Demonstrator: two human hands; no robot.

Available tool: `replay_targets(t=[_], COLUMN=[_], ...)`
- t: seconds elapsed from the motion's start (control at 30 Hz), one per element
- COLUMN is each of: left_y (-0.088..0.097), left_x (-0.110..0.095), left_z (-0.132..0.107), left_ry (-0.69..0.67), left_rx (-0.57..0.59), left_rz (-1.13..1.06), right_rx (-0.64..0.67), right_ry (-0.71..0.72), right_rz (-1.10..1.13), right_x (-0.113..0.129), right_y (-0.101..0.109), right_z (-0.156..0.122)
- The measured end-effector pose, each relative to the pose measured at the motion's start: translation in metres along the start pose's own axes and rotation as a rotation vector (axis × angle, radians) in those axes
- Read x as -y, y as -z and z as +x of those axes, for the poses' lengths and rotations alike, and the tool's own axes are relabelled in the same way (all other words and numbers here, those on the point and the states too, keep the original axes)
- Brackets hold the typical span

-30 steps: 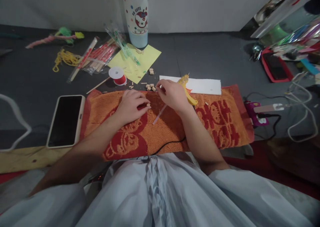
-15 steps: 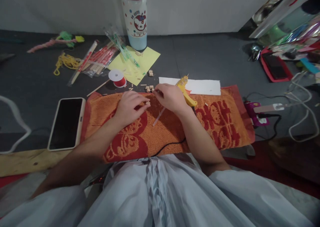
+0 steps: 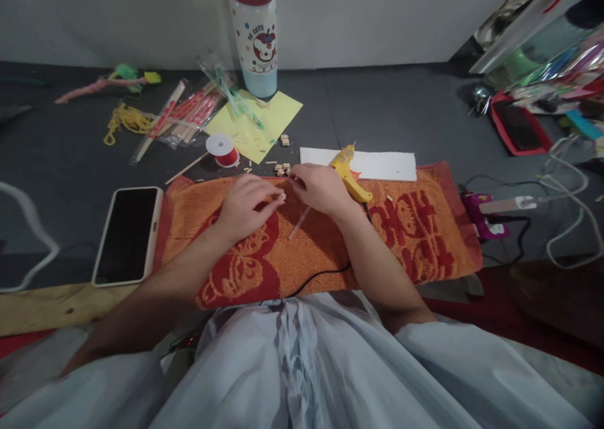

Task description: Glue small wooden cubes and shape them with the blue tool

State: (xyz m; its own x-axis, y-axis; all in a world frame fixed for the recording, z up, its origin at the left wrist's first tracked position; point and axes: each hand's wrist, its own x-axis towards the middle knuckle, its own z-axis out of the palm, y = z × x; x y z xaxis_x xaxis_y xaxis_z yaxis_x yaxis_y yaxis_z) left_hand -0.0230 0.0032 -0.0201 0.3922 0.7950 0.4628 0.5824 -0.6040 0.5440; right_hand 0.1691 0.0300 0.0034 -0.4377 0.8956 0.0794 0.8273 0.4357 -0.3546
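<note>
Between the thumb and fingers of my left hand (image 3: 248, 207) is a small cluster of wooden stick pieces (image 3: 282, 197). My right hand (image 3: 319, 189) hovers just to its right, fingers curled together; whatever is in its fingertips, if anything, is hidden. Beyond the fingertips, several short wooden pieces (image 3: 282, 169) lie in a small pile at the towel's edge. A yellow hot glue gun (image 3: 352, 180) rests beside my right hand, and a clear glue stick (image 3: 299, 223) shows below that hand. Under both hands spreads an orange and red towel (image 3: 316, 253).
At left are a phone (image 3: 126, 235) and a red thread spool (image 3: 226, 155). Wrapped chopsticks (image 3: 189, 116), yellow paper (image 3: 283, 111) and a tall bottle (image 3: 258, 45) stand or lie behind. A white board (image 3: 387, 165) is by the glue gun; a purple plug adapter (image 3: 481, 212) sits right.
My left hand has shifted slightly right with the wooden pieces, closer to the right fingertips. My right hand has barely moved.
</note>
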Motion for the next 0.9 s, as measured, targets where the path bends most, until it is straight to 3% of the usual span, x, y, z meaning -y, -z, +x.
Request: replay_targets(t=[0.43,0.9], left_y=[0.0009,-0.0004], left_x=[-0.0013,-0.0035], left_z=[-0.0018,-0.0029], left_ry=[-0.082,-0.119], left_rx=[0.037,0.001], left_rz=[-0.020,0.088], right_rx=[-0.020,-0.009], right_ry=[-0.047,-0.060], right_rz=[-0.007,0.017], right_x=[-0.0012,-0.0023], right_y=[0.0027,0.0005], right_z=[0.0000,0.0003])
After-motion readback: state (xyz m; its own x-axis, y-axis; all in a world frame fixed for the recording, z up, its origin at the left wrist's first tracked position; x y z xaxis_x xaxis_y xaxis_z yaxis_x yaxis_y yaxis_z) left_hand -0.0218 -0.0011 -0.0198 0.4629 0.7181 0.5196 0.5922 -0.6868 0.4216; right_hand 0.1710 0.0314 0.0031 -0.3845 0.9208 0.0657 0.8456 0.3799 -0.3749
